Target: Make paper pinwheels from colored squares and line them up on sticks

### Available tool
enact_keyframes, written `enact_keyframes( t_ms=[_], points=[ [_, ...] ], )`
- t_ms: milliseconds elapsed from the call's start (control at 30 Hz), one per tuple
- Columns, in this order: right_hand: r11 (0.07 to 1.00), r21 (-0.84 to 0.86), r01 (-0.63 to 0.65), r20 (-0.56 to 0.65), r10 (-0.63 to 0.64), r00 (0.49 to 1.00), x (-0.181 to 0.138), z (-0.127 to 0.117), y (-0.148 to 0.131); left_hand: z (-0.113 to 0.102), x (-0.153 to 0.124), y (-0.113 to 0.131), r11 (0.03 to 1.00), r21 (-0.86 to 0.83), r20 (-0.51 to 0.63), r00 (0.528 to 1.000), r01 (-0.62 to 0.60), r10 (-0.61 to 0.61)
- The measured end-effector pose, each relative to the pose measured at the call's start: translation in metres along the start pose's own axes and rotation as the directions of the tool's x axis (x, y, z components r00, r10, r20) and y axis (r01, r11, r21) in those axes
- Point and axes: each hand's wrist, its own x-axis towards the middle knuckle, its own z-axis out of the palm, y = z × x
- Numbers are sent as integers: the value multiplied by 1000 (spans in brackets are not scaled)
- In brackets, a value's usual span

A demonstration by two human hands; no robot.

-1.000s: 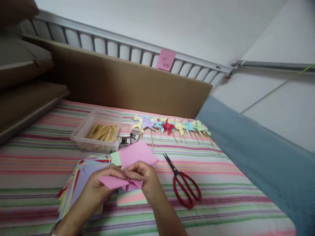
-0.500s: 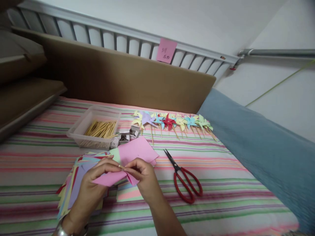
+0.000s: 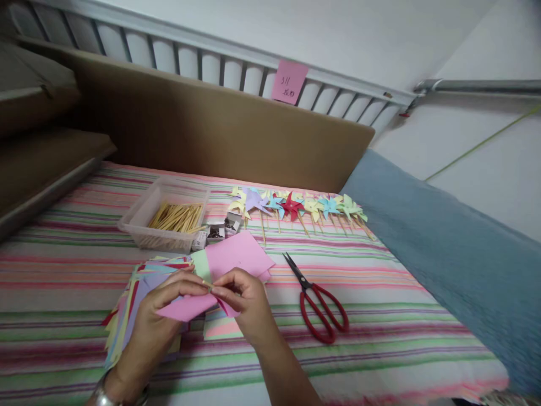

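Pinching a folded pink paper [image 3: 186, 308] between thumb and fingers, the left hand [image 3: 164, 296] meets the right hand [image 3: 243, 293], whose thumb and fingertips nip one end of a pale wooden stick [image 3: 207, 284] at the paper's upper edge; the other end is hidden by the left fingers. Beneath the hands, at 6 o'clock, pastel sheets [image 3: 222, 328] show. At 9 o'clock a fanned stack of coloured paper [image 3: 141, 287] runs under the left forearm. Flat pink sheets [image 3: 236, 254] lie at 1 o'clock, and red-handled scissors [image 3: 316, 296], points away, at 3. Small open boxes [image 3: 216, 233] of dark bits stand at 12, beside a clear plastic tub [image 3: 141, 211] of wooden sticks [image 3: 177, 217] at 11. Paper pinwheels [image 3: 291, 207] line up between 1 and 2 o'clock on the striped cloth [image 3: 389, 349]; at 12, behind everything, a cardboard panel [image 3: 211, 132] leans against a radiator [image 3: 188, 61].
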Motion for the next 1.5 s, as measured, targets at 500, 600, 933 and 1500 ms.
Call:
enact_keyframes(
  t_ms=[500,600,933,1500],
  points=[
    [999,-33,33,-17,-34,999,1,-1,1,4,1,0,998,-55,-36,999,13,-15],
    [997,-56,57,-15,-58,998,1,-2,2,3,1,0,998,-57,-31,999,21,-23],
    [977,-137,161,-19,-166,986,2,-3,9,5,-1,-12,981,-148,-22,992,123,-127],
    [927,-262,269,-9,-281,960,-2,-2,6,12,2,-4,957,-237,-78,978,169,-192]
  ],
)
